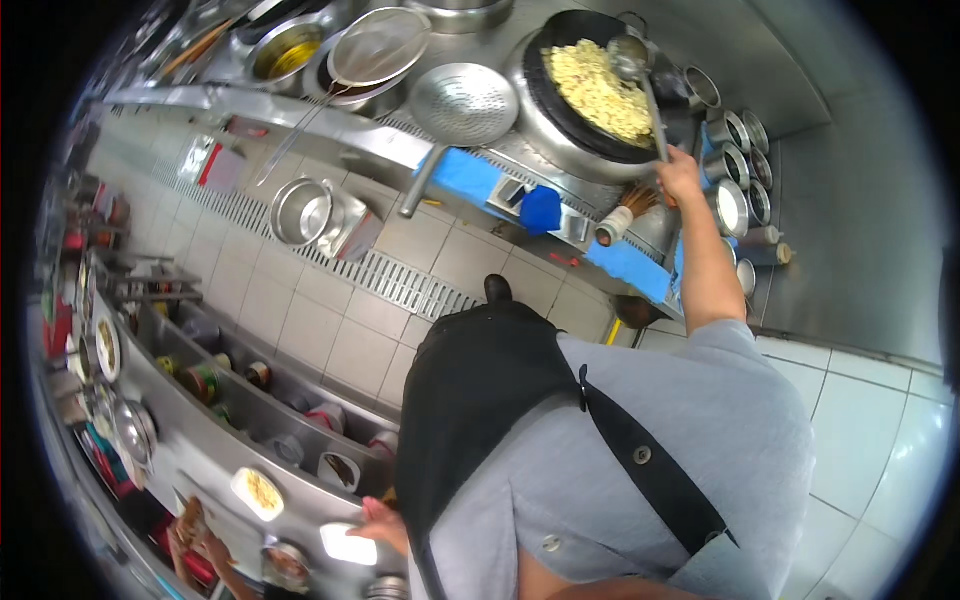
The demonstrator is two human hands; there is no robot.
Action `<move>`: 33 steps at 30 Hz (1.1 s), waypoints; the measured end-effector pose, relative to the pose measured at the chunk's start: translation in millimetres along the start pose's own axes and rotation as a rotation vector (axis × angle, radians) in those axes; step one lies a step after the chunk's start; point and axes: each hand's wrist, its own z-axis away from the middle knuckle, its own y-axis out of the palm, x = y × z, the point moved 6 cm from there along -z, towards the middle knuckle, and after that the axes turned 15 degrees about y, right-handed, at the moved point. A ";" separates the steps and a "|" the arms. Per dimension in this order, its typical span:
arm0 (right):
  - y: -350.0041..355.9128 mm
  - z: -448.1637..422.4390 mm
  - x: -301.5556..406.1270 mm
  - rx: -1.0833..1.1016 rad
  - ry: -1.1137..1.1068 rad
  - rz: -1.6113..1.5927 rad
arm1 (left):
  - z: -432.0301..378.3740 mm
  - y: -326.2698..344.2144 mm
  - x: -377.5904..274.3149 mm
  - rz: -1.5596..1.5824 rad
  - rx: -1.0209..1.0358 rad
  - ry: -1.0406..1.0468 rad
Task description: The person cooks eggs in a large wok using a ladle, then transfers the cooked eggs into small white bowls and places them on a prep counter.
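Observation:
My right hand grips the handle of a metal wok ladle. The ladle's bowl rests at the far right side of a black wok, against a heap of yellow, crumbly food that looks like egg or egg fried rice. Behind me, at the lower left, my left hand is at the edge of a white plate on the steel counter. Its fingers look spread, and part of the hand is hidden by my apron, so its grip is unclear. Another white plate holds similar yellow food.
A perforated skimmer and a mesh strainer lie left of the wok. A bamboo brush and several metal canisters stand rightward. A steel pot is over the floor. Another person's hands work near a knife.

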 end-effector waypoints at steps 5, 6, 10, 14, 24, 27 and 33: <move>-25.7 26.4 -2.1 0.151 -0.083 0.086 | 10.3 -6.7 0.2 -0.172 0.113 0.121; -36.3 31.8 -3.5 0.148 -0.065 0.075 | 11.7 -6.2 -1.2 -0.199 0.128 0.147; -41.3 47.7 -17.4 0.333 0.085 -0.121 | 24.4 2.0 2.8 -0.285 0.191 0.206; -34.9 23.2 -24.9 0.560 0.176 -0.241 | 49.0 35.9 17.4 -0.341 0.332 0.243; -47.5 20.0 -50.5 0.775 0.271 -0.714 | 191.4 365.1 45.4 -0.437 1.147 0.225; -46.9 33.4 -47.2 0.679 0.215 -0.495 | 298.4 461.8 65.8 -0.357 1.276 0.271; -51.8 37.0 -26.9 0.745 0.264 -0.673 | 464.1 590.2 123.5 -0.404 1.672 0.253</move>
